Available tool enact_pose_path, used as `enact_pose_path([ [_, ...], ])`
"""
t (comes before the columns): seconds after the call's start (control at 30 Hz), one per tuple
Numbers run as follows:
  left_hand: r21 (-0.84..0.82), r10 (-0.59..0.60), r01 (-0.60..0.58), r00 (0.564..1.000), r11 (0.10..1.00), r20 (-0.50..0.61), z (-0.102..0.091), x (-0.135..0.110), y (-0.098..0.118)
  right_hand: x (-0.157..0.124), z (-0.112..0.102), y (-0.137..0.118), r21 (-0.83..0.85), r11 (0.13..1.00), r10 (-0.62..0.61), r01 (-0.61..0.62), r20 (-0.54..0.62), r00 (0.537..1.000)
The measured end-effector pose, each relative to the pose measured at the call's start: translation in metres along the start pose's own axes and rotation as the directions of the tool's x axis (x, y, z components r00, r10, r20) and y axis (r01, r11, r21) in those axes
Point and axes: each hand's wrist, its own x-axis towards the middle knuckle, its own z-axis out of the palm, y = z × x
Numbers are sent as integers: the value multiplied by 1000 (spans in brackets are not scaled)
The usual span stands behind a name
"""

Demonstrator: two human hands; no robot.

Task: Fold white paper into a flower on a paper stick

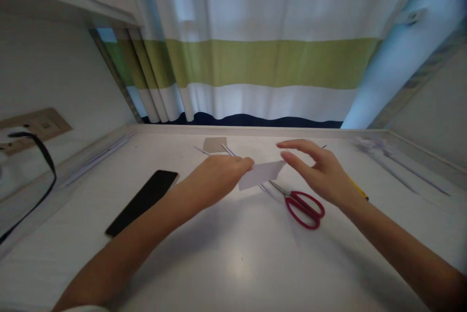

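Note:
My left hand pinches a small piece of white paper by its left side, holding it tilted above the white desk. My right hand is at the paper's right end with thumb and forefinger apart; whether the thumb touches the corner I cannot tell. Below and between the hands lie scissors with red handles, their tips pointing toward the paper. Thin sticks lie behind my left hand, partly hidden by it and the paper. Beyond my right wrist part of a yellow object shows.
A black phone lies beside my left forearm. Near the back edge is a grey-beige square. Clear plastic wrapping with thin rods lies at right. A black cable hangs from the left wall socket; a striped curtain closes the back.

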Motion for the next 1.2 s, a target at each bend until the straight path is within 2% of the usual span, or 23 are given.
enact_pose_path([
  [0.03, 29, -4, 4, 1000, 1000, -14, -8, 3, 2, 11, -4, -12, -37, 998, -50, 55, 120, 992],
  [0.1, 67, -32, 35, 998, 997, -47, -20, 8, 6, 28, -10, -32, -103, 984, -108, 146, 307, 946],
  [0.2, 83, -35, 40, 997, 996, -65, -26, 10, 9, 38, -8, -49, -175, 957, -148, 230, 386, 911],
  [0.4, 46, 14, -10, 997, 999, -78, -16, 7, 3, 26, 4, -43, -175, 968, -109, 179, 348, 931],
  [0.77, 67, 57, -48, 987, 997, -148, -18, 8, 0, 27, 1, -36, -79, 988, -102, 130, 293, 951],
  [1.0, 66, 44, -34, 987, 997, -157, -21, 5, -7, 32, 3, -27, -4, 999, -35, 39, 342, 939],
  [1.13, 75, 37, -24, 985, 997, -170, -27, 0, -13, 35, 4, -19, -76, 996, -22, 49, 326, 945],
  [1.2, 92, -3, 25, 973, 995, -232, -36, -7, -22, 38, 1, -12, -239, 970, 7, 45, 213, 977],
])
